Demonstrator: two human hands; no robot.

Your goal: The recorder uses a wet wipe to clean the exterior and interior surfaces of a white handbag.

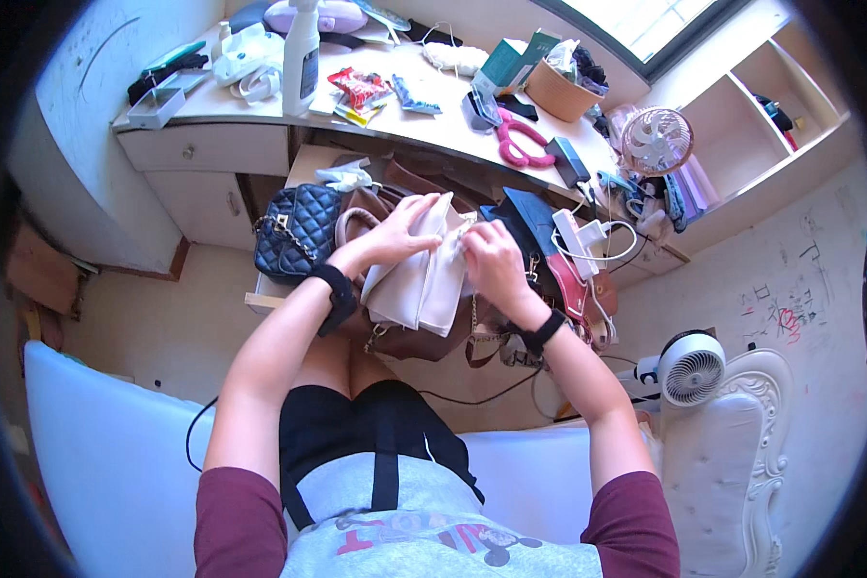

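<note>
A cream leather-look handbag [404,289] stands tilted over the open drawer, above my knees. My left hand [404,235] holds its upper left side, thumb on the front and fingers over the top edge. Curled at the bag's upper right edge, my right hand [498,264] pinches it close to a gold chain strap; the fingertips are partly hidden. Behind and below lies a brown handbag [419,350], mostly covered. A black quilted handbag [296,231] with a chain sits left of my left hand.
The pulled-out drawer [264,302] juts from a cluttered white desk [448,134]. On the desk stand a spray bottle [302,65], pink-handled scissors [516,141] and a small fan [657,141]. A white power strip [576,242] with cables hangs at right. Another fan [692,368] is by the headboard [730,462].
</note>
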